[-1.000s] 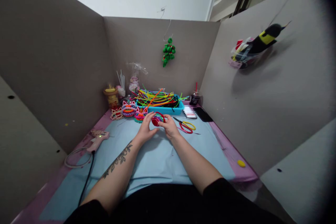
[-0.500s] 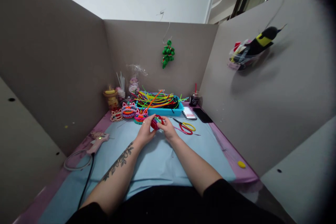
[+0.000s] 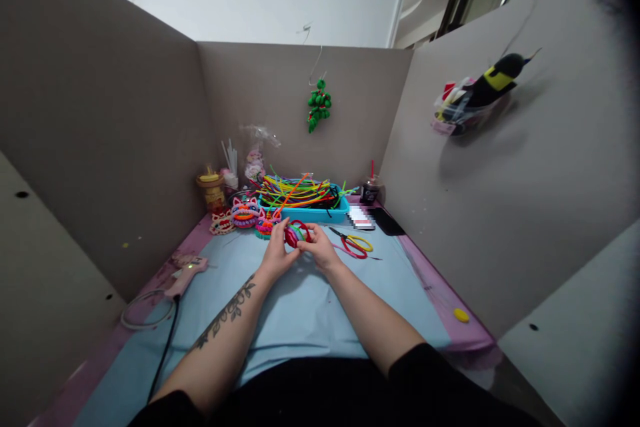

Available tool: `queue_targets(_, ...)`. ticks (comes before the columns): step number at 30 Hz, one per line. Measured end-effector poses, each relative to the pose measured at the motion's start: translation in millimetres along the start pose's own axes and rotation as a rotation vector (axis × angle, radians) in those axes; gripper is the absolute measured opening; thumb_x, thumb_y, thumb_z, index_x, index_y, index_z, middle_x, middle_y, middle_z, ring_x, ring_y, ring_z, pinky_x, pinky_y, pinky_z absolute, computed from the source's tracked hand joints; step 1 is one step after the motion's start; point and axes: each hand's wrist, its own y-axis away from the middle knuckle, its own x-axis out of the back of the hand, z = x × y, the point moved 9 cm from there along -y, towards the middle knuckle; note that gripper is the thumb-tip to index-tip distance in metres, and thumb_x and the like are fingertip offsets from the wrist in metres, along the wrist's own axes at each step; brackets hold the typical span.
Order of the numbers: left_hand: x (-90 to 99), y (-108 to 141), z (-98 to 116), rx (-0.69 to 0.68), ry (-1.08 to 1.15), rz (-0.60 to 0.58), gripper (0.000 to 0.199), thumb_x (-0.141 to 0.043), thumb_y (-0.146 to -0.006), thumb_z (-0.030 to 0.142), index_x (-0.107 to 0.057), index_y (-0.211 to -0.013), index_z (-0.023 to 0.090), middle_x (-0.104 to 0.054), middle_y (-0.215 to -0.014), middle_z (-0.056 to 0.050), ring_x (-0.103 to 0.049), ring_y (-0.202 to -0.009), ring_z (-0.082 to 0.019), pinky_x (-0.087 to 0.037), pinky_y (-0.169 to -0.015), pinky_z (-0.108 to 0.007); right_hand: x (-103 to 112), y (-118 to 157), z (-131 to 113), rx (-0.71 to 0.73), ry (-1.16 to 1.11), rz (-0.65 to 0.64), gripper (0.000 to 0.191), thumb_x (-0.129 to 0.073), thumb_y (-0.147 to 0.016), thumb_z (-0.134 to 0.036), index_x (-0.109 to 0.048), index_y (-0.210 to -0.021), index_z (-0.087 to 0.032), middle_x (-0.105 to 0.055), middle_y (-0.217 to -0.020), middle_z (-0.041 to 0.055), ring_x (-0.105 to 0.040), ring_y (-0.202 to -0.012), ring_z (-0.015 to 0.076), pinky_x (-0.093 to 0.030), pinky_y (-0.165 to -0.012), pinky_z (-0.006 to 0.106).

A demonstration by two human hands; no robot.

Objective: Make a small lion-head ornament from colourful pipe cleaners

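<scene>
Craft piece [image 3: 293, 235] left of scissors [image 3: 345, 238]

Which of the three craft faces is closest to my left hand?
The rightmost face, with the teal lower edge, beside your left hand; the purple one and cream one sit farther left.

On my feed I see a green ornament [image 3: 319, 105] hanging before the back panel [image 3: 260, 93], a dark cup [image 3: 370, 193] with a red straw [image 3: 373, 169], and a yellow oval piece [image 3: 461, 315] near the table's [image 3: 473, 337] right edge.
</scene>
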Motion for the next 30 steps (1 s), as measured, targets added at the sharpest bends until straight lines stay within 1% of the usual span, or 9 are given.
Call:
queue_targets(3,0.0,0,4,-0.047,-0.028,-0.022,0.076,-0.062,-0.073,0.02,-0.025,-0.139,0.02,-0.042,-0.132,-0.015,-0.042,-0.123,-0.027,-0.036,-0.103,-0.047,-6,1,1,0.0,0.027,-0.058,0.048,-0.079,-0.054,-0.028,-0.054,-0.095,-0.022,-0.066,-0.078,0.0002,-0.06,-0.07,0.0156,-0.044,-0.067,0.027)
queue_targets(6,-2.8,0,10,-0.101,-0.041,-0.075,0.075,-0.059,-0.072,0.014,-0.026,-0.139,0.021,-0.045,-0.132,-0.014,-0.043,-0.123,-0.026,-0.035,-0.103,-0.046,-1,0,-3,0.036,0.021,-0.023,0.042,-0.077,-0.058,-0.034,-0.056,-0.092,-0.02,-0.065,-0.075,0.0005,-0.059,-0.068,0.0144,-0.043,-0.067,0.027)
queue_targets(10,-3.5,-1,12,-0.126,-0.022,-0.094,0.075,-0.056,-0.072,0.009,-0.027,-0.139,0.024,-0.042,-0.137,-0.012,-0.039,-0.128,-0.025,-0.032,-0.106,-0.046,4,-2,-6,0.034,-0.005,0.017,0.044,-0.079,-0.052,-0.027,-0.054,-0.087,-0.02,-0.065,-0.071,-0.0014,-0.058,-0.065,0.0137,-0.043,-0.068,0.027)
queue_targets(14,-5.1,-3,1,-0.019,0.02,-0.095,0.09,-0.07,-0.066,0.022,-0.021,-0.142,0.025,-0.033,-0.142,-0.014,-0.032,-0.132,-0.03,-0.032,-0.105,-0.048,11,-2,-9,0.031,-0.022,0.095,0.044,-0.077,-0.05,-0.023,-0.05,-0.085,-0.022,-0.062,-0.067,-0.0053,-0.057,-0.06,0.0127,-0.044,-0.066,0.027)
queue_targets(17,-6.6,-1,-11,0.092,0.059,-0.074,0.094,-0.074,-0.064,0.033,-0.02,-0.142,0.026,-0.036,-0.139,-0.015,-0.039,-0.127,-0.031,-0.043,-0.094,-0.046,12,-1,-11,0.054,-0.005,0.102,0.045,-0.074,-0.053,-0.021,-0.046,-0.087,-0.023,-0.06,-0.064,-0.0068,-0.057,-0.059,0.0126,-0.043,-0.063,0.026)
queue_targets(20,-7.2,1,-15,0.116,0.083,-0.037,0.089,-0.072,-0.067,0.034,-0.023,-0.141,0.025,-0.038,-0.136,-0.015,-0.044,-0.121,-0.028,-0.048,-0.087,-0.041,10,0,-10,0.083,0.039,0.079,0.046,-0.074,-0.055,-0.022,-0.045,-0.091,-0.024,-0.059,-0.065,-0.007,-0.057,-0.059,0.0127,-0.041,-0.06,0.025)
queue_targets(24,-2.9,1,-13,0.072,0.086,0.019,0.081,-0.067,-0.071,0.028,-0.024,-0.14,0.023,-0.043,-0.133,-0.014,-0.045,-0.122,-0.026,-0.044,-0.094,-0.042,2,-1,-3,0.064,0.072,-0.002,0.047,-0.076,-0.056,-0.025,-0.048,-0.094,-0.024,-0.06,-0.068,-0.0058,-0.056,-0.06,0.0127,-0.041,-0.061,0.025)
queue_targets(27,-4.0,-1,-4,0.011,0.079,-0.036,0.08,-0.062,-0.071,0.017,-0.023,-0.141,0.023,-0.045,-0.134,-0.013,-0.045,-0.123,-0.025,-0.039,-0.101,-0.044,0,-2,1,0.032,0.047,-0.031,0.042,-0.076,-0.06,-0.033,-0.053,-0.094,-0.021,-0.064,-0.072,-0.0017,-0.057,-0.064,0.0135,-0.041,-0.063,0.026)
queue_targets(30,-6.5,-1,8,-0.069,0.065,-0.103,0.079,-0.053,-0.07,0.005,-0.026,-0.141,0.024,-0.045,-0.136,-0.011,-0.041,-0.127,-0.024,-0.032,-0.107,-0.045,4,-4,3,0.01,0.017,0.006,0.036,-0.076,-0.059,-0.037,-0.059,-0.085,-0.018,-0.065,-0.073,0.0007,-0.056,-0.064,0.0133,-0.04,-0.064,0.026)
